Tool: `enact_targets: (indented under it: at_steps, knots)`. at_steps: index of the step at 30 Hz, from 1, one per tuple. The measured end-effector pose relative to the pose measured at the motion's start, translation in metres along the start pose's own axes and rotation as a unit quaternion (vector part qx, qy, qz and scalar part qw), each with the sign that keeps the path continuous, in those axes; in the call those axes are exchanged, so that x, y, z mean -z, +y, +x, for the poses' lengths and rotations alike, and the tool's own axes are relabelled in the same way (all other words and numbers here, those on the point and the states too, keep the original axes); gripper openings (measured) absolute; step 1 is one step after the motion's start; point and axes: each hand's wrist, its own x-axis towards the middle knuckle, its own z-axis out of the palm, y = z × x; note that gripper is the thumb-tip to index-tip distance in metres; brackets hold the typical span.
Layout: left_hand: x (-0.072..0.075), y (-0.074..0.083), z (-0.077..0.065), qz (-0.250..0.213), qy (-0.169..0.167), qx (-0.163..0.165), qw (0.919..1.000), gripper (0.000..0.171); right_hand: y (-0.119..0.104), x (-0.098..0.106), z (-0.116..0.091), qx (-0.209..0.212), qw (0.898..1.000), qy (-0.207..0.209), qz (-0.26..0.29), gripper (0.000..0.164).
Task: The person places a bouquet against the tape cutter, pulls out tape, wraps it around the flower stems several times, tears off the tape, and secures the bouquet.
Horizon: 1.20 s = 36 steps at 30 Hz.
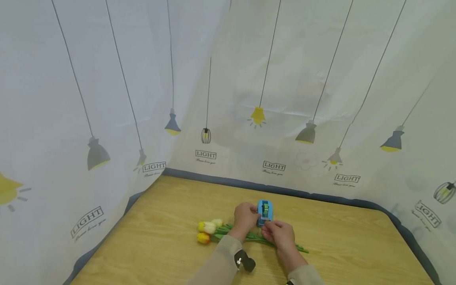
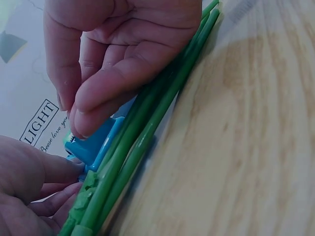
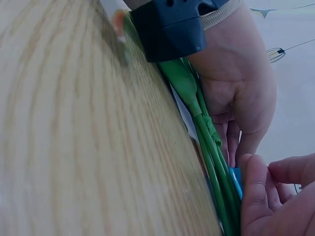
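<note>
A blue tape dispenser (image 1: 270,208) with a roll of tape (image 1: 265,209) in it is on the table behind a bunch of artificial tulips. My left hand (image 1: 245,217) grips the dispenser's left side. At the dispenser's near end, my right hand (image 1: 281,235) pinches the tape between thumb and fingertips; the clear strip itself is hardly visible. Yellow, white and orange tulip heads (image 1: 209,227) lie to the left, and their green stems (image 2: 130,147) run rightward under my wrists. In the right wrist view, only a blue edge of the dispenser shows behind my fingers.
The wood-grain table (image 1: 149,237) extends around the flowers. A white curtain (image 1: 235,130) printed with lamps hangs along the table's back and sides, with a dark blue lower border. A black camera mount (image 1: 245,261) sits on my left wrist.
</note>
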Motion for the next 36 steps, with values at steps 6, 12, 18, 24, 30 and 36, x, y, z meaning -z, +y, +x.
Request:
enact_targets:
  at_steps: [6, 12, 18, 24, 30, 36]
  knots:
    - [0.001, -0.001, 0.000, 0.000, -0.001, -0.002, 1.0000, 0.015, -0.001, 0.001, -0.004, 0.000, 1.000, -0.003, -0.012, 0.024]
    - [0.000, 0.001, 0.000, -0.005, -0.004, 0.002, 1.0000, 0.013, 0.000, 0.004, -0.010, 0.001, 1.000, -0.012, -0.019, 0.021]
    - [-0.001, 0.001, 0.001, -0.005, -0.005, 0.006, 1.0000, 0.012, 0.002, 0.008, -0.014, 0.012, 1.000, -0.011, -0.022, 0.019]
    - [-0.004, -0.003, 0.000, 0.000, -0.003, -0.002, 1.0000, 0.012, 0.007, 0.011, -0.017, 0.018, 0.999, -0.007, -0.042, 0.015]
    - [-0.004, -0.003, 0.000, -0.006, -0.004, -0.007, 0.9999, 0.013, 0.007, 0.011, -0.022, 0.016, 0.999, -0.008, -0.051, 0.013]
    - [-0.003, -0.004, 0.001, -0.014, -0.002, 0.001, 0.9999, 0.014, 0.003, 0.008, -0.029, 0.006, 0.998, -0.015, -0.059, 0.013]
